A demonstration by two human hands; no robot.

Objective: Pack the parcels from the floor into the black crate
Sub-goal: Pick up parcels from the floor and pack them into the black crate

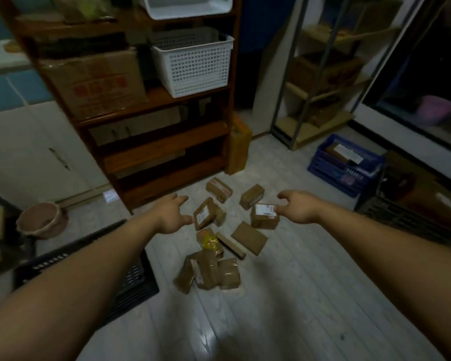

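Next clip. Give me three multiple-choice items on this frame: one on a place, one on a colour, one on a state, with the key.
1. Where is the blue crate?
A. on a shelf board
B. on the floor, right of the parcels
C. hanging on the wall

2. What colour are the perforated baskets on the wooden shelf?
A. white
B. red
C. green

3. How is the left hand?
A. gripping a parcel
B. open, holding nothing
C. clenched in a fist

Key: 1 B, it stands on the floor beside the metal rack; 2 A, both baskets are white; 3 B, its fingers are spread, curled round nothing.
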